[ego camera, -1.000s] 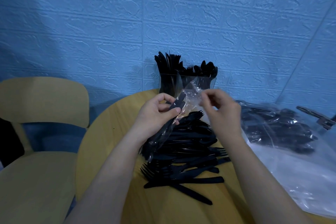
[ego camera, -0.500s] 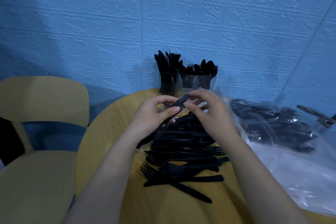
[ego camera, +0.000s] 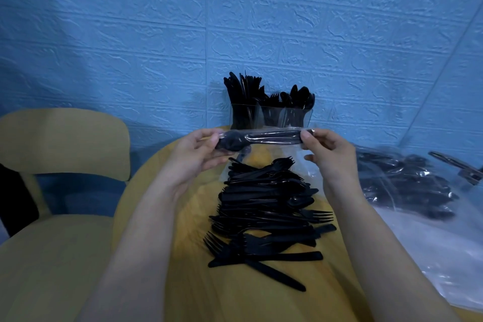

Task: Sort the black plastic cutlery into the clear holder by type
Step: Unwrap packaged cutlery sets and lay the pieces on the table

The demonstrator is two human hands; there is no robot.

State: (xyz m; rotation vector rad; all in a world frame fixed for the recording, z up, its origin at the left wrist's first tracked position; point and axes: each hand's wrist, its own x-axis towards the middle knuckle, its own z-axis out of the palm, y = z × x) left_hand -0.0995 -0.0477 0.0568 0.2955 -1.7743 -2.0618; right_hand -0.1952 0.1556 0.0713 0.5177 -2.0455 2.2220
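Nearest you, a heap of loose black cutlery point(ego camera: 266, 206), forks, knives and spoons lying crosswise, rests on the round wooden table point(ego camera: 167, 217). Above its far end you hold a wrapped cutlery packet point(ego camera: 261, 137) level in the air. Your left hand point(ego camera: 193, 157) grips its bulbous end with curled fingers and thumb, and your right hand point(ego camera: 329, 154) pinches the other end between thumb and forefinger. To your right a clear plastic bag point(ego camera: 407, 185) holding more black pieces lies on the table. To your left stands a wooden chair point(ego camera: 65, 144). Beyond the packet, against the blue wall point(ego camera: 235, 21), the clear holder point(ego camera: 269, 116) stands with upright cutlery in its compartments.
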